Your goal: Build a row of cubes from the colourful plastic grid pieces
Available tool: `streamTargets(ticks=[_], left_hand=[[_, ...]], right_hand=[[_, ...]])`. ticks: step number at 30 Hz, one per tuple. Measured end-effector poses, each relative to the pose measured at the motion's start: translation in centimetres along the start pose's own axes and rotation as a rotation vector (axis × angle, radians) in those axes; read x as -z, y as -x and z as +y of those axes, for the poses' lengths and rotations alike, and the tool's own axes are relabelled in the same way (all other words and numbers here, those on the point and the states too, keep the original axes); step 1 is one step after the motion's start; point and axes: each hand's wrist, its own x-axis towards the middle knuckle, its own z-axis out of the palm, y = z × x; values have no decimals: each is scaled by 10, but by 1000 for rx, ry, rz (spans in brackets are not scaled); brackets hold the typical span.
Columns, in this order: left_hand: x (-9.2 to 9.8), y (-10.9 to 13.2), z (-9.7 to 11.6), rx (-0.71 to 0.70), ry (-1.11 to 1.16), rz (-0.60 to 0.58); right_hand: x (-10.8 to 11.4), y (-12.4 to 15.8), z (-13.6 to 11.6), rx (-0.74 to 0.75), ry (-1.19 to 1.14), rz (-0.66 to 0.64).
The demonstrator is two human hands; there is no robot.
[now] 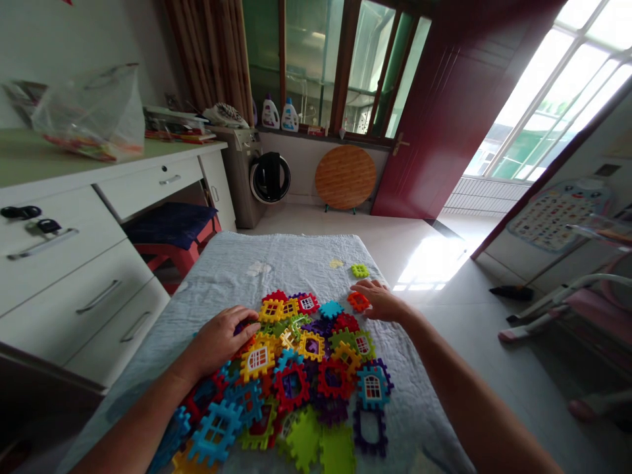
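A heap of colourful plastic interlocking building blocks (311,345) with notched edges lies on a cloth-covered table. Some are square frames, others have white window grilles. My left hand (224,337) rests on the heap's left side, thumb and fingers apart around a dark purple block (241,326); its fingertips are partly hidden. At the far right edge, my right hand (379,301) is spread beside an orange block (358,301), fingers above it and thumb below, seemingly touching it. Just beyond lies a lone lime green block (360,270). Nearer me are a blue window block (216,431) and a purple frame (370,429).
The light blue patterned cloth (286,253) covers the table. On the left stand a white desk (54,263) with a plastic bag (99,118) on top and a red stool (172,227). Behind are a washing machine (247,178) and a round wooden tabletop (345,176). A pink chair (592,309) stands right.
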Motion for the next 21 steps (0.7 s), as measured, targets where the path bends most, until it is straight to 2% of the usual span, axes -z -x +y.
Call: streamTargets(ticks=[6, 12, 15, 17, 21], left_hand=[[1, 0, 0, 3, -1, -9], [0, 0, 0, 10, 14, -8], [0, 1, 0, 8, 29, 1], [0, 1, 0, 7, 38, 2], [1, 1, 0, 14, 47, -6]], right_hand=[[7, -17, -9, 61, 130, -37], [13, -58, 7, -44, 142, 130], [17, -84, 9, -101, 155, 155], [18, -97, 7, -112, 169, 136], [16, -113, 8, -119, 190, 4]])
